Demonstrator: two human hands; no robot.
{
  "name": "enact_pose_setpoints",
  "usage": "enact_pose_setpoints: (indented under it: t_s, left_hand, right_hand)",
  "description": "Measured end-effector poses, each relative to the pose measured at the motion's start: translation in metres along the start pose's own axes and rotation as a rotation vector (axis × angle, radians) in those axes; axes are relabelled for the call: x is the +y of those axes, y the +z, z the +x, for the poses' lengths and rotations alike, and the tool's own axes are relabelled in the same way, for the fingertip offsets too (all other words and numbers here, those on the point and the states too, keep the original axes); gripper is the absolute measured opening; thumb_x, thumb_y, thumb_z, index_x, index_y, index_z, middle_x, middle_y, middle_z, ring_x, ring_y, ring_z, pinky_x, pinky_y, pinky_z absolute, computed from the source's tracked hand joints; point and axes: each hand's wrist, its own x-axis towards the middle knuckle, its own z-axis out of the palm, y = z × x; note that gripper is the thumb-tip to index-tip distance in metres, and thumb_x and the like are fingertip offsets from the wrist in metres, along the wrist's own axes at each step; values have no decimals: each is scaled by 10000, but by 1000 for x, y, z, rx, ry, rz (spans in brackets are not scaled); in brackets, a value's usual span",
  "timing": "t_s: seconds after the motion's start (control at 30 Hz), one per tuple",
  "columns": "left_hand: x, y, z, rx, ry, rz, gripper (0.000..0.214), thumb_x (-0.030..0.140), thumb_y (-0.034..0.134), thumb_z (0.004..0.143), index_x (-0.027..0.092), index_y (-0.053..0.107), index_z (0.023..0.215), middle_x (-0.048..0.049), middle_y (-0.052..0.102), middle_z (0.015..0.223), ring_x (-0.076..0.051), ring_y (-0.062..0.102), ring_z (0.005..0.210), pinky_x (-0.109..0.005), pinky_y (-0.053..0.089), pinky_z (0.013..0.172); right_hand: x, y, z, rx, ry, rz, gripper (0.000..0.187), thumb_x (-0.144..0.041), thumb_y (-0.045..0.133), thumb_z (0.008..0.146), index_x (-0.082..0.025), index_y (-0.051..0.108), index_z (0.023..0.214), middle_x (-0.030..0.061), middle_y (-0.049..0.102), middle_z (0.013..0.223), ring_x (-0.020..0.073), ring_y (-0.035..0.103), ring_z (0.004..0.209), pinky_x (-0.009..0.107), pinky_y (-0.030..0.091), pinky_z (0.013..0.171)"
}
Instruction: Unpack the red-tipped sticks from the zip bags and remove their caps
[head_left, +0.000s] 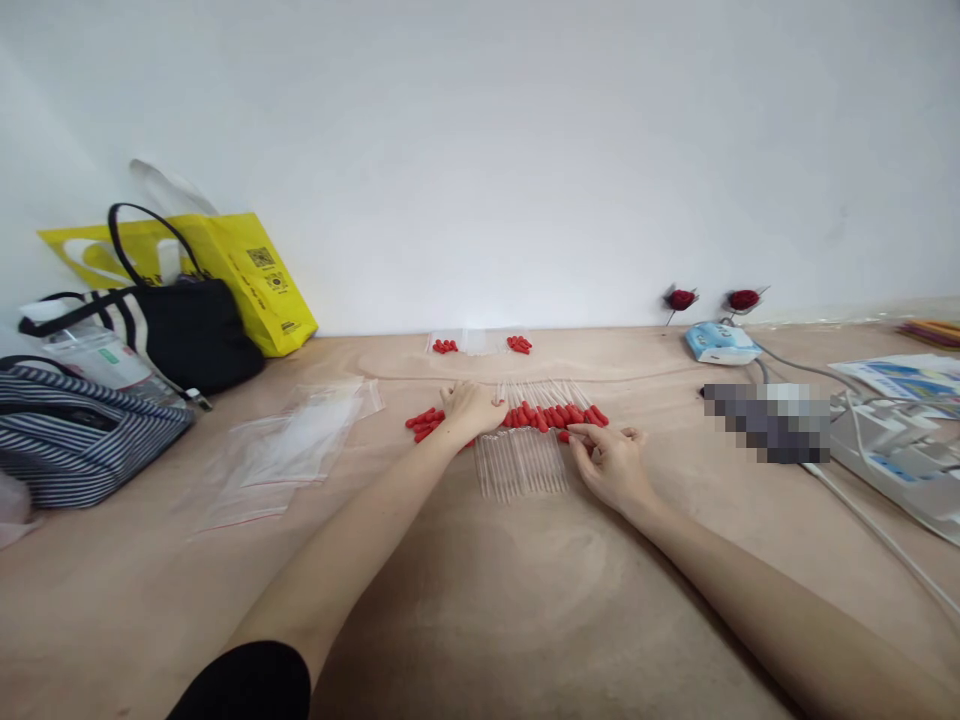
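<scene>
Where red pcs (556,417) are rowed betw. clear sticks (521,466) on tabletop (480,610), L hand (469,406) & R hand (616,466) are placed.
1 pc touched by R hand; others part-covered by L hand; grip of either can't be told.

We find the desk (525,620) smooth, matt wood, the pouch (112,460) at its left edge cloth, the flat bags (307,445) glossy plastic, the red pieces (559,416) smooth.

Pale wall (480,150) (faintly smudged), wooden table (495,630).
</scene>
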Motion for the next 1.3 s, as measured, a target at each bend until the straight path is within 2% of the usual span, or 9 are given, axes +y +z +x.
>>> enact_pose_setpoints:
  t_s: [0.07, 0.13, 0.27, 0.33, 0.43, 0.6, 0.8, 1.0, 1.3]
  left_hand:
    - [-7, -6, -11, 64, 1, -11, 292, 388, 480, 717, 180, 616, 563, -86, 630, 723, -288, 542, 860, -432, 355, 763]
    - [-19, -9, -27, 170, 76, -36, 249, 339, 481, 739, 173, 598, 595, -76, 622, 752, -256, 548, 828, -396, 380, 741]
    - [-48, -1, -65, 267, 441, -109, 188, 267, 440, 809, 154, 548, 705, -45, 600, 738, -176, 544, 718, -320, 413, 700]
    - [-58, 7, -78, 328, 557, -119, 178, 254, 435, 826, 146, 534, 725, -47, 599, 745, -166, 539, 711, -310, 419, 697]
    - [-64, 17, -88, 421, 674, -115, 149, 233, 452, 831, 140, 530, 744, -53, 604, 755, -159, 538, 713, -299, 425, 686]
    - [-58, 21, -89, 521, 806, -100, 70, 175, 487, 814, 136, 544, 797, -50, 620, 756, -152, 532, 695, -294, 437, 667]
    - [-56, 24, -88, 599, 860, -102, 62, 151, 529, 783, 132, 562, 832, -56, 646, 778, -162, 559, 739, -311, 449, 701]
    - [-47, 25, -87, 477, 791, -129, 210, 203, 484, 821, 174, 566, 1013, -48, 624, 1060, -195, 519, 1047, -400, 357, 919]
    - [-42, 28, -88, 389, 800, -205, 162, 183, 456, 836, 185, 609, 888, -31, 634, 1054, -183, 489, 1112, -455, 259, 1007]
  right_hand:
    - [-1, 1, -1, 9, -64, 14, 217, -267, 427, 786, -212, 631, 836, 3, 637, 631, 139, 559, 598, 347, 270, 733]
    - [0, 2, -1, 16, -129, 47, 211, -256, 435, 789, -206, 622, 876, 17, 626, 670, 148, 557, 647, 338, 306, 719]
    - [-1, 4, 0, 78, -283, 140, 302, -271, 481, 786, -179, 552, 1065, 74, 588, 850, 179, 541, 814, 329, 387, 716]
    - [-6, 5, 1, 85, -370, 133, 379, -302, 514, 776, -188, 510, 1137, 92, 566, 944, 196, 523, 890, 350, 397, 752]
    - [-19, 7, 1, 36, -484, 49, 420, -345, 544, 763, -229, 495, 1164, 83, 558, 1045, 213, 496, 973, 391, 370, 821]
    - [-33, 13, 1, 70, -578, -69, 285, -334, 546, 776, -273, 575, 1053, 35, 594, 1071, 191, 493, 1015, 435, 241, 961]
    - [-33, 20, 2, 80, -622, -34, 158, -277, 530, 800, -291, 623, 926, -45, 677, 863, 163, 547, 947, 465, 115, 1012]
    - [-31, 19, 1, 109, -636, 53, 177, -191, 509, 803, -271, 624, 912, -48, 690, 823, 155, 559, 976, 462, 78, 1027]
    - [-36, 17, 0, 0, -666, 83, 220, -165, 467, 819, -260, 607, 961, -25, 692, 818, 154, 544, 1025, 489, 116, 1029]
